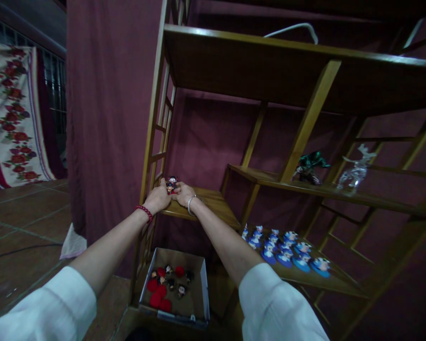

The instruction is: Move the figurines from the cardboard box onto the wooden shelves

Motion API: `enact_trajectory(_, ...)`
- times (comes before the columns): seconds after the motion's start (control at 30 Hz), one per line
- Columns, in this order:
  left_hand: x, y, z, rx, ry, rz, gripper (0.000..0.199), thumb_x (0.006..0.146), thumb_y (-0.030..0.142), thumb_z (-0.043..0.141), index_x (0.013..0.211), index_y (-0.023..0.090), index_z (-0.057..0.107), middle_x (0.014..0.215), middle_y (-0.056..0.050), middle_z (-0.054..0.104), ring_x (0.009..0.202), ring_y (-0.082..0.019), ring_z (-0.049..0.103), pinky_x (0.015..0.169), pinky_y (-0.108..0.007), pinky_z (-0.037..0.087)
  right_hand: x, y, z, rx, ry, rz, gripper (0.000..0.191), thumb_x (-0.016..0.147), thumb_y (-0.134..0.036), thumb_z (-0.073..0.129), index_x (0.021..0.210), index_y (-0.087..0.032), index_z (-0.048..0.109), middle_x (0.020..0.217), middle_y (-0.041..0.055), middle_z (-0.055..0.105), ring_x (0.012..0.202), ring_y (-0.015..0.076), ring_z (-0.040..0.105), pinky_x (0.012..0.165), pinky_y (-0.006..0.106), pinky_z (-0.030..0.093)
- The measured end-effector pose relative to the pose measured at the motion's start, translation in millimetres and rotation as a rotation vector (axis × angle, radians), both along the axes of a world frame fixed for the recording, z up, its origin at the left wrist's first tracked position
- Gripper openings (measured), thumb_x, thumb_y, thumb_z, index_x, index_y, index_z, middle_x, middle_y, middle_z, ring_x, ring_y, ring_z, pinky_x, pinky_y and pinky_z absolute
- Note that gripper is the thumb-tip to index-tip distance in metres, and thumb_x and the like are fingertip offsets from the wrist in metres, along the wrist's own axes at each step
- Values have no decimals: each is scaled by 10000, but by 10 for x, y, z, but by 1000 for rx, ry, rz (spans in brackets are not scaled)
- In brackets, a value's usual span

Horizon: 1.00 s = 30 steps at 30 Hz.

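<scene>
Both hands are at the left end of a small wooden shelf [213,203]. My left hand [158,195], with a red bead bracelet on its wrist, is closed around the left side of small dark-haired figurines [171,185]. From the right, my right hand [185,194], wearing a silver bangle, has its fingers closed on the same figurines. One figurine shows behind the other, and their bases are partly hidden by the fingers. Below the shelf stands an open cardboard box [195,286] holding several dark-haired figurines [181,290] and red round pieces [155,300].
Several blue-and-white figurines [286,253] stand in rows on a lower shelf at the right. A clear deer ornament [355,171] and a green ornament [310,166] are on a middle shelf. Wooden posts and a lattice side [158,137] frame the shelving.
</scene>
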<state>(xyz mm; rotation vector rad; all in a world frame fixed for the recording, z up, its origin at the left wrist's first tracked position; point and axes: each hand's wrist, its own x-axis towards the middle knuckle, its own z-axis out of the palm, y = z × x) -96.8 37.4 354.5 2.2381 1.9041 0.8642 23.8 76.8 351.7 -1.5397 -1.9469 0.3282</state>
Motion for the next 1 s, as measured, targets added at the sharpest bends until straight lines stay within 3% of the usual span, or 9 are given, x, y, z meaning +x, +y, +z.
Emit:
enact_trajectory(0.17, 31, -215, -130, 238, -40, 24, 448, 762, 116, 395, 1209, 124, 426, 1004, -147, 629, 934, -241, 593, 794, -320, 442, 69, -178, 17, 19, 44, -8, 563, 633, -294, 699, 1136, -158, 484, 990, 32, 648, 878, 132, 605, 782, 235, 463)
enact_trajectory(0.33, 78, -409, -415, 533, -156, -125, 366, 753, 59, 358, 1047, 150, 557, 1065, -75, 599, 1047, -184, 504, 929, -310, 394, 187, -320, -115, 76, 138, 27, 461, 687, -264, 653, 1112, -166, 502, 990, 45, 650, 841, 124, 622, 777, 264, 481)
enact_trajectory(0.47, 129, -521, -634, 621, -193, -240, 341, 760, 59, 350, 998, 153, 576, 1024, -65, 600, 1028, -178, 496, 939, -348, 390, 243, -532, -189, 195, 241, 101, 289, 734, -204, 582, 1017, -151, 562, 945, 42, 659, 825, 113, 630, 782, 266, 483)
enact_trajectory(0.63, 183, -685, -877, 698, -166, -289, 337, 783, 86, 366, 1044, 172, 562, 1147, -73, 555, 1160, -197, 411, 991, -431, 337, 277, -1046, -287, 343, 285, 190, 204, 809, -240, 483, 972, -181, 591, 921, 19, 660, 854, 114, 619, 779, 248, 484)
enact_trajectory(0.8, 232, -831, -1215, 653, -96, -309, 322, 800, 109, 374, 1057, 182, 554, 1323, -69, 431, 1266, -210, 295, 1021, -458, 311, 371, -1427, -661, 405, 159, 193, 240, 858, -278, 413, 1008, -231, 594, 994, 7, 640, 939, 137, 579, 855, 272, 442)
enact_trajectory(1.0, 318, -863, -1801, 445, -68, -367, 361, 784, 62, 349, 1057, 165, 562, 1312, -73, 438, 1275, -186, 275, 1048, -407, 304, 518, -1367, -1340, 250, 43, 123, 235, 853, -236, 416, 974, -216, 617, 973, 16, 653, 919, 139, 569, 877, 262, 411)
